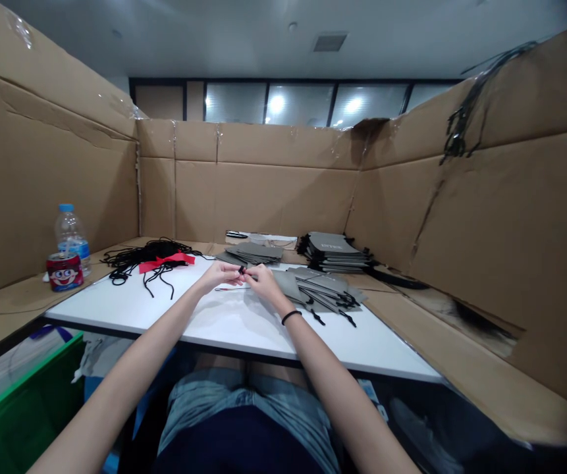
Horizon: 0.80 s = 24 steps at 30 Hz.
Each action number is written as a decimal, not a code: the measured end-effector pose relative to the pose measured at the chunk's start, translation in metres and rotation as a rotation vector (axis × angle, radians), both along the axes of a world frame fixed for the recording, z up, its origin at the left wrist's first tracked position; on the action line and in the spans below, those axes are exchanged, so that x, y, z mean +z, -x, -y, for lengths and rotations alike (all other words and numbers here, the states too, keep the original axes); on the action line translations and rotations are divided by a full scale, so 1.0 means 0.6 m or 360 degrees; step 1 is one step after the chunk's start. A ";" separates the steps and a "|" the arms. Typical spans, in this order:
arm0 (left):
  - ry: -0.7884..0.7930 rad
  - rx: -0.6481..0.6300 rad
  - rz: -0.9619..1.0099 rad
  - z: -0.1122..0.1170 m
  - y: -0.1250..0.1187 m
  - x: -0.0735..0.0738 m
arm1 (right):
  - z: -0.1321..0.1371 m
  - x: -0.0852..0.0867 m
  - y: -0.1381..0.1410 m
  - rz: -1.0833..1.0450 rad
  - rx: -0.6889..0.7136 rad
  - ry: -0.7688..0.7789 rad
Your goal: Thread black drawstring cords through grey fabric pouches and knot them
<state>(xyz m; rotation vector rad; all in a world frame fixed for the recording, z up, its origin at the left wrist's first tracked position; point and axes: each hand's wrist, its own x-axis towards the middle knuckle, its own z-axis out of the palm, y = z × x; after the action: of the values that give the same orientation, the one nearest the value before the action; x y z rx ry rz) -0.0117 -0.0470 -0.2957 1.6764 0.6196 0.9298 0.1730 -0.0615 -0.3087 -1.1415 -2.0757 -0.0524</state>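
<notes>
Over the middle of the white table, my left hand and my right hand meet, fingers pinched together. A small black piece shows between their fingertips; it looks like part of a black cord, but its exact form is too small to make out. Right beside my right hand lie fanned-out grey drawstring pouches with black cord ends hanging toward me. Below my fingers rests a thin tool with a reddish part, partly hidden by my hands.
Black cords with a red strip lie at the left. Grey pieces and a stack of grey pouches are at the back. A can and water bottle stand far left. Cardboard walls enclose the table.
</notes>
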 end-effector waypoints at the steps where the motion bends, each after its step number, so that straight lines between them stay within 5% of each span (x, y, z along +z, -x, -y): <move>1: 0.0021 -0.0007 0.0039 -0.003 0.000 -0.001 | -0.002 0.000 -0.001 -0.0043 0.0001 -0.0009; 9: 0.0316 -0.0148 0.0305 -0.020 0.011 -0.002 | -0.020 -0.010 -0.010 -0.0314 0.0015 -0.0171; 24: 0.0794 -0.0008 0.0093 -0.021 0.006 0.006 | -0.019 -0.012 -0.014 -0.0247 0.0023 -0.0146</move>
<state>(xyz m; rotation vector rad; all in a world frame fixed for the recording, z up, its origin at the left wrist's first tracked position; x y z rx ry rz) -0.0152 -0.0343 -0.2921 1.2009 0.7377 0.7414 0.1811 -0.0503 -0.3158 -1.0419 -1.9241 -0.0500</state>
